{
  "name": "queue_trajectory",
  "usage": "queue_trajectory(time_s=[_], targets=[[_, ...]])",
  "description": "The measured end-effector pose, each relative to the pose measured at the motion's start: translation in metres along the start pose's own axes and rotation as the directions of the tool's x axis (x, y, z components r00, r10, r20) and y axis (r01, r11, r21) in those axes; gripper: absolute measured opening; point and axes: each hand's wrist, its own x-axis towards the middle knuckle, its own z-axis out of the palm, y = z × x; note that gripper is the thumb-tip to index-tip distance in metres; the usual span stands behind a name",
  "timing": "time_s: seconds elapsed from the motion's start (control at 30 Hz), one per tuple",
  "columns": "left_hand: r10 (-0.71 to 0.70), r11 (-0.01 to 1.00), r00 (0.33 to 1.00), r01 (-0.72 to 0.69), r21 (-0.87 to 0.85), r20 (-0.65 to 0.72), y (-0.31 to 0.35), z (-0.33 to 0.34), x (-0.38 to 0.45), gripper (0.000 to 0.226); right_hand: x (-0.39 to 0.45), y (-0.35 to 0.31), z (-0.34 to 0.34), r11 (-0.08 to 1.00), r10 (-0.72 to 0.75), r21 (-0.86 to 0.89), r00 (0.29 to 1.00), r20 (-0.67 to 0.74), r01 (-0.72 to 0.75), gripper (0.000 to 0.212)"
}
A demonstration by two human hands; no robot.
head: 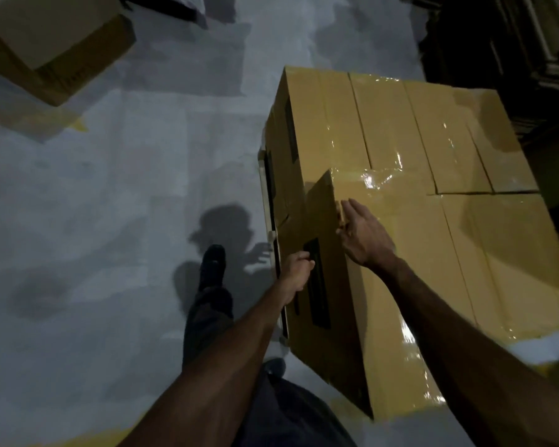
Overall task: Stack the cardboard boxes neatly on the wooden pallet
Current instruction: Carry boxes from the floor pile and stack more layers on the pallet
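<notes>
Your tan, tape-sealed cardboard box [410,275] sits on top of the stack of like boxes [384,124], at its near-left corner, above the grey floor [110,188]. Its long axis runs from you toward the upper left. Your left hand [296,274] curls against its dark-printed side, grasp unclear; your right hand [365,233] rests flat, fingers straight, on the top edge — glossy tape could let it slip, skewing the box past the stack's edge.
</notes>
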Motion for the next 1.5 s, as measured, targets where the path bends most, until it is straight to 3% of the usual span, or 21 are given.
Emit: queue_trajectory(time_s=[0.23, 0.33, 0.47, 0.67, 0.87, 1.3, 1.5], targets=[[-0.067, 0.998, 0.998, 0.067, -0.014, -0.017, 0.06, -0.015, 0.101, 0.032, 0.11, -0.001, -0.015, 0.993, 0.018, -0.117, 0.998, 0.062, -0.01, 0.079], [-0.097, 0.994, 0.995, 0.099, -0.055, 0.035, 0.076, -0.015, 0.12, 0.042, 0.14, 0.002, -0.021, 0.982, 0.022, -0.191, 0.993, 0.118, 0.001, 0.08], [-0.155, 0.97, 0.986, 0.165, -0.18, 0.067, 0.086, -0.007, 0.141, 0.038, 0.166, 0.007, -0.024, 0.965, 0.026, -0.26, 0.983, 0.184, 0.023, 0.082], [-0.241, 0.917, 0.97, 0.241, -0.316, 0.041, 0.083, 0.005, 0.155, 0.037, 0.167, 0.014, -0.021, 0.96, 0.032, -0.28, 0.985, 0.172, 0.018, 0.078], [-0.271, 0.876, 0.962, 0.242, -0.417, -0.012, 0.081, 0.01, 0.162, 0.044, 0.168, 0.015, -0.02, 0.966, 0.017, -0.258, 0.989, 0.147, 0.022, 0.06], [-0.152, 0.914, 0.987, 0.119, -0.387, -0.055, 0.067, 0.011, 0.166, 0.038, 0.169, 0.019, -0.014, 0.975, -0.002, -0.22, 0.995, 0.104, 0.025, 0.05], [-0.226, 0.897, 0.97, 0.171, -0.407, -0.089, 0.047, 0.024, 0.169, 0.036, 0.169, 0.02, -0.012, 0.982, -0.004, -0.186, 0.997, 0.074, 0.018, 0.05]])
